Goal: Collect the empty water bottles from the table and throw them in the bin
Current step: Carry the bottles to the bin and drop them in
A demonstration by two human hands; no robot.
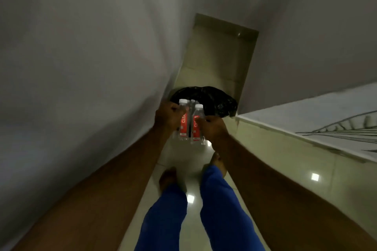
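Note:
Both hands hold a cluster of clear water bottles with red labels and white caps, upright in front of me. My left hand grips the left bottle. My right hand grips the right bottle. A third bottle cap shows between them; whether more bottles sit behind is hidden. Just beyond the bottles, on the floor, stands the bin lined with a black bag. The bottles are above its near edge.
I stand in a narrow passage. A grey wall runs close on the left. A bed with a white patterned sheet lies on the right. My bare feet and blue trousers are on glossy floor tiles.

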